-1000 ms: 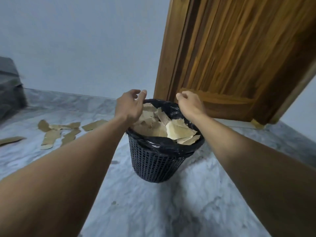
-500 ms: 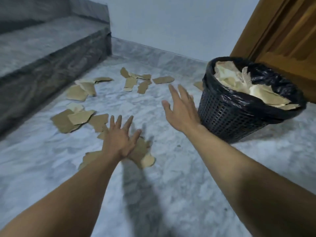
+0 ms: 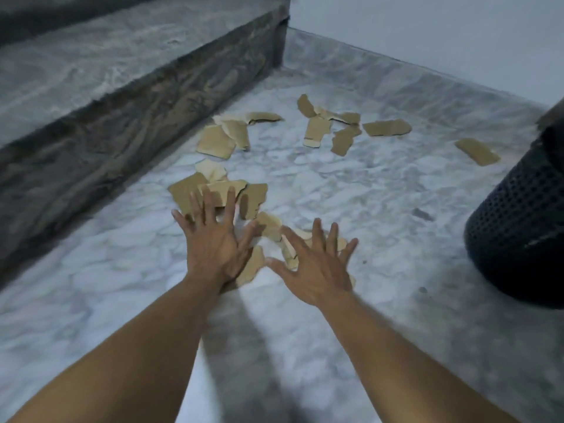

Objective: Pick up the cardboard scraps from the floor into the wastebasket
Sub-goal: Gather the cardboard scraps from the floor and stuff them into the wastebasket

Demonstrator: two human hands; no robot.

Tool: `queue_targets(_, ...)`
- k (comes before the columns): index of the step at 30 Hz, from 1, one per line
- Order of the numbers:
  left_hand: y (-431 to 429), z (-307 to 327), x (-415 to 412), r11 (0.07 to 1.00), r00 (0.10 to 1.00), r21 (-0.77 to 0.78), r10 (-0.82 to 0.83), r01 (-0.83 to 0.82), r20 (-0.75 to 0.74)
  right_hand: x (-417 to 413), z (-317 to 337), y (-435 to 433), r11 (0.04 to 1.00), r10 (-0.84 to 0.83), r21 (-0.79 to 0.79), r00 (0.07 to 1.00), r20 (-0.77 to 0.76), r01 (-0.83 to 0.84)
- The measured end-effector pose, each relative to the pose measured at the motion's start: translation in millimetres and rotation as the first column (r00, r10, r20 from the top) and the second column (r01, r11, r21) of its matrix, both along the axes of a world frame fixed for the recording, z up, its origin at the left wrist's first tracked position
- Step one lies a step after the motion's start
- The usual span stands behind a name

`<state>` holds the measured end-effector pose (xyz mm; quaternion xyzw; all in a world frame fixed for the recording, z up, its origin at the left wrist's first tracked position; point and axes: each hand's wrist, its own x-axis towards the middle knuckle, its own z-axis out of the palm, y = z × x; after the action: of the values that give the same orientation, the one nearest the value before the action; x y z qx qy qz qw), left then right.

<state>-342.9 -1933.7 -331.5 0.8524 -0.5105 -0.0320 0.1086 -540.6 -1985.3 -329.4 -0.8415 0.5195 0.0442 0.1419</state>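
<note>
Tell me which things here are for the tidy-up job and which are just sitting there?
For the job:
- cardboard scraps scattered on the floor
- wastebasket at the right edge
- left hand and right hand, both spread open over the nearest scraps

Just there:
- stone step
- white wall

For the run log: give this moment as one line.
stage: reach | left hand: open over nearest scraps | right hand: open, alongside | wastebasket: at right | floor: other scraps scattered

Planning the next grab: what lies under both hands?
Cardboard scraps poke out around the left hand and right hand on the marble floor; pieces beneath the palms are hidden.
</note>
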Motion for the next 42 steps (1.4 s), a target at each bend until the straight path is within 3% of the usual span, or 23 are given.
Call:
queue_targets(3,-35.8,5.1,21.3,0.997,0.999,-0.055,0.044,-0.045,-0.009,8.1,-4.0,-34.5,0.995,-0.021,-0.099,0.999,0.043,0.025)
queue_targets(7,-83.7,5.7,41.2,0.99,0.99,0.11,0.097,-0.085,-0.104,23.6,-11.8,-76.8,0.976,-0.04,-0.203,0.981,0.189,0.079)
queue_targets(11,-123.6,7.9,37.7,0.996,0.992,0.086,0.047,-0.037,-0.113,38.3,-13.3,-127.4,0.953,-0.106,-0.24,0.943,0.315,0.187)
queue_targets(16,-169.2,9.5,26.6,0.999,1.0,-0.029,0.022,-0.022,-0.012,43.9,-12.2,-205.8,0.932,-0.129,-0.296,0.955,0.267,0.209)
queue_targets(20,-200.3,6.0,25.4,0.994,0.997,0.096,0.056,-0.051,-0.053,47.5,-13.8,-263.5,0.902,-0.083,-0.374,0.937,0.339,0.216)
queue_targets(24,-210.5,7.0,29.3,0.987,0.996,0.136,0.082,-0.084,0.017,51.8,2.7,-328.0,0.901,-0.239,-0.284,0.922,0.305,0.328)
queue_targets(27,-207.4,8.7,28.3,0.991,0.995,0.105,0.082,-0.087,0.049,51.6,19.6,-385.0,0.924,-0.379,0.025,0.906,0.19,0.381)
queue_targets(30,-209.6,9.9,25.9,0.987,0.995,0.13,0.096,-0.099,0.026,45.3,38.6,-403.0,0.925,-0.264,0.27,0.963,-0.047,0.267)
queue_targets(33,-209.0,11.1,26.4,0.979,0.993,0.167,0.119,-0.12,0.014,45.6,55.4,-373.4,0.919,-0.102,0.372,0.99,-0.1,0.132)
queue_targets(38,-206.4,8.1,30.0,0.971,0.991,0.197,0.126,-0.134,0.049,41.6,48.2,-311.8,0.929,0.131,0.365,0.977,-0.171,-0.06)
queue_targets(42,-206.4,8.9,31.9,0.977,0.992,0.179,0.111,-0.119,0.05,36.1,28.2,-269.1,0.99,0.096,0.114,0.992,-0.081,-0.086)
